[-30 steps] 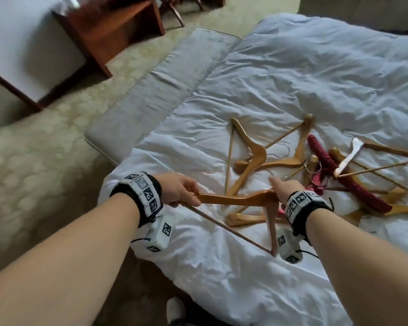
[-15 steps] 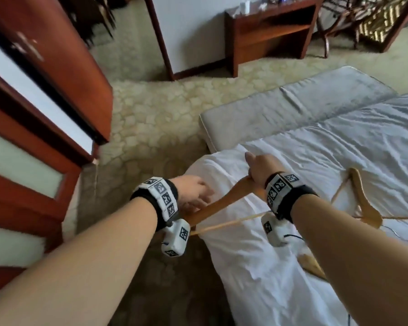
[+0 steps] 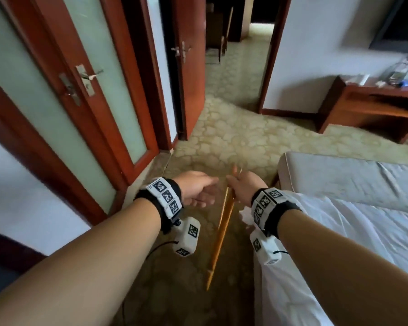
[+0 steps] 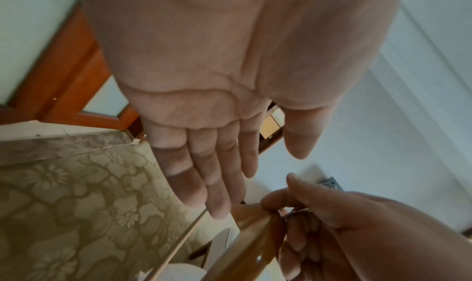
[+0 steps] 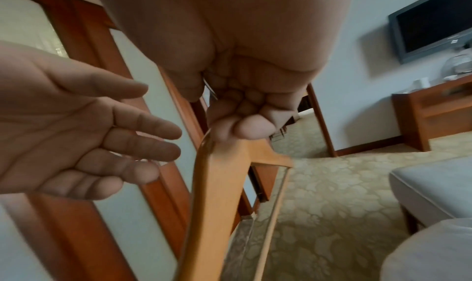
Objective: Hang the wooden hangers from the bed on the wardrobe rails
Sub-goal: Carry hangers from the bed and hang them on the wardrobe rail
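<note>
A light wooden hanger (image 3: 222, 231) hangs edge-on over the carpet, its lower end pointing down towards me. My right hand (image 3: 239, 185) grips it at the top, fingers curled round the neck by the metal hook; the right wrist view shows the fist (image 5: 242, 116) above the hanger (image 5: 212, 194). My left hand (image 3: 204, 192) is open just left of it, palm turned towards the hanger and holding nothing. In the left wrist view its straight fingers (image 4: 212, 174) reach close to the hanger (image 4: 251, 243). No wardrobe rail is in view.
Wood-framed frosted-glass doors (image 3: 97, 95) with metal handles stand on the left. An open doorway (image 3: 236, 67) lies ahead across patterned carpet (image 3: 233, 142). The bed with its white duvet (image 3: 363, 236) is on my right, and a wooden desk (image 3: 372, 107) stands at the far right.
The view has swung from the bed to the doors. My left hand has let go of the hanger and opened. The right hand alone now carries it, hanging downward.
</note>
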Demonstrator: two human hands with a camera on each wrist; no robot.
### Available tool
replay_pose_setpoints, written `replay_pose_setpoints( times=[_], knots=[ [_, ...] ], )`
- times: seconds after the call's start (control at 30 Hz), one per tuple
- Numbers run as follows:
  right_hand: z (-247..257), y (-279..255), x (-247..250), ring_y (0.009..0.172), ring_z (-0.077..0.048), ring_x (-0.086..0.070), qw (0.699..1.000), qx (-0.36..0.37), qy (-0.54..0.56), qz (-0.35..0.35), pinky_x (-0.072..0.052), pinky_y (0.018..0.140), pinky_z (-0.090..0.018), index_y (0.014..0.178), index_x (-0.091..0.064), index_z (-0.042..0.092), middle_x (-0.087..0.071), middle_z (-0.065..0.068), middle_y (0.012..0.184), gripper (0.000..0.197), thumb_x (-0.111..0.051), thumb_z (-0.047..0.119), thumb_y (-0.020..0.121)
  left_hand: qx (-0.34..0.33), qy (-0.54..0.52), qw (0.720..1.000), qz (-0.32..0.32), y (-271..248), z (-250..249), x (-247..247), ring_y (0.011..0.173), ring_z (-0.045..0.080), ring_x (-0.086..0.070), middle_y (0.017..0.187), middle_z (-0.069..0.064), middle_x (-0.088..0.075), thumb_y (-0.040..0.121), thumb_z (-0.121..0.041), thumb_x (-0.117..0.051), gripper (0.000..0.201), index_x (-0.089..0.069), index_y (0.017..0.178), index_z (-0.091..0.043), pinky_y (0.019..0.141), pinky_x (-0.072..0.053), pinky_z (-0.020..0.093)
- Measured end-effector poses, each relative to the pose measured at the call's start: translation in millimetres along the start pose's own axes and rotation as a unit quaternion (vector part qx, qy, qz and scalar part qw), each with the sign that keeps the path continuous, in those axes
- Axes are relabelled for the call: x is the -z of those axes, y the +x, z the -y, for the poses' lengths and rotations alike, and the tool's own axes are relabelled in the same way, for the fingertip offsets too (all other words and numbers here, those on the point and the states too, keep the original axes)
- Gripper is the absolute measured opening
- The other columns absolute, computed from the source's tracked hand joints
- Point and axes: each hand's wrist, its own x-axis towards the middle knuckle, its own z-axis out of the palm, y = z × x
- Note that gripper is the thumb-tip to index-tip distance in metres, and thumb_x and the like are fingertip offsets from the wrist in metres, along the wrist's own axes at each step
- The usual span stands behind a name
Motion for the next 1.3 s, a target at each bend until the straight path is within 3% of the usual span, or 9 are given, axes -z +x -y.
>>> replay_pose_setpoints(
  times=[0.1,0.27,0.4,0.53,0.63,0.73,0.87,1.13,1.3],
  knots=[
    [61,0,-29,0.062,-0.021,-0.064,0.999,0.017,0.005,0.028,-0.051,0.060,-0.032,0.077,-0.069,0.009,-0.069,-0.006,0.068,0.046,-0.046,0.043,0.096,-0.002,-0.003,1.000,-0.019,-42,11,62,0.057,0.016,-0.061,0.085,0.009,-0.071,0.101,-0.030,-0.060,0.017,-0.061,0.105,-0.014,0.041,-0.040,0.022],
    [153,-6,-66,0.046,-0.022,-0.052,0.984,0.029,0.136,0.107,-0.044,0.047,-0.028,0.073,-0.061,0.008,-0.055,-0.008,0.053,0.028,-0.046,0.019,0.094,-0.038,-0.010,0.995,-0.089,-103,25,155,0.070,0.022,-0.064,0.098,0.014,-0.072,0.094,-0.034,-0.069,0.029,-0.063,0.111,-0.012,0.048,-0.042,0.025],
    [216,-22,-90,0.046,-0.019,-0.043,0.976,0.054,0.128,0.168,-0.032,0.046,-0.023,0.073,-0.053,0.008,-0.048,-0.010,0.056,0.031,-0.042,0.020,0.098,-0.067,-0.023,0.989,-0.132,-150,30,205,0.081,0.023,-0.068,0.108,0.014,-0.073,0.092,-0.032,-0.070,0.027,-0.064,0.110,-0.013,0.063,-0.049,0.030],
    [271,-36,-116,0.049,-0.019,-0.043,0.961,0.107,0.055,0.249,-0.033,0.050,-0.024,0.070,-0.053,0.010,-0.048,-0.009,0.059,0.031,-0.046,0.025,0.096,-0.084,-0.021,0.980,-0.181,-192,51,242,0.072,0.024,-0.062,0.090,0.013,-0.070,0.089,-0.027,-0.073,0.024,-0.064,0.109,-0.017,0.058,-0.044,0.030],
    [305,-48,-138,0.054,-0.023,-0.060,0.946,0.141,-0.008,0.291,-0.048,0.055,-0.027,0.071,-0.060,0.009,-0.060,-0.009,0.061,0.031,-0.053,0.030,0.092,-0.088,0.009,0.975,-0.204,-223,71,263,0.077,0.027,-0.061,0.090,0.013,-0.073,0.078,-0.030,-0.080,0.040,-0.064,0.113,-0.022,0.063,-0.046,0.036],
    [337,-70,-157,0.064,-0.027,-0.062,0.925,0.182,-0.035,0.332,-0.051,0.063,-0.032,0.075,-0.063,0.005,-0.062,-0.014,0.072,0.029,-0.053,0.023,0.095,-0.075,0.069,0.970,-0.222,-253,87,280,0.079,0.019,-0.071,0.098,0.010,-0.076,0.083,-0.025,-0.076,0.032,-0.065,0.113,-0.026,0.067,-0.053,0.031],
    [373,-93,-179,0.069,-0.030,-0.066,0.887,0.241,-0.072,0.387,-0.053,0.072,-0.040,0.081,-0.064,0.002,-0.067,-0.017,0.076,0.026,-0.053,0.021,0.095,-0.047,0.079,0.974,-0.205,-283,104,291,0.076,0.018,-0.070,0.093,0.007,-0.071,0.089,-0.012,-0.070,0.019,-0.063,0.102,-0.023,0.058,-0.050,0.024],
    [431,-125,-213,0.057,-0.026,-0.064,0.821,0.329,-0.101,0.456,-0.053,0.056,-0.030,0.074,-0.060,0.005,-0.066,-0.017,0.077,0.040,-0.051,0.036,0.099,0.001,0.120,0.944,-0.307,-343,119,305,0.060,0.015,-0.062,0.068,-0.009,-0.066,0.085,-0.010,-0.072,0.017,-0.063,0.088,-0.024,0.055,-0.048,0.027],
    [451,-137,-215,0.050,-0.025,-0.061,0.774,0.374,-0.083,0.503,-0.053,0.055,-0.032,0.083,-0.059,0.005,-0.063,-0.013,0.065,0.041,-0.043,0.036,0.103,0.027,0.154,0.900,-0.406,-371,115,296,0.074,0.022,-0.060,0.099,0.015,-0.070,0.082,-0.011,-0.076,0.019,-0.064,0.093,-0.020,0.065,-0.050,0.037]
  ],
)
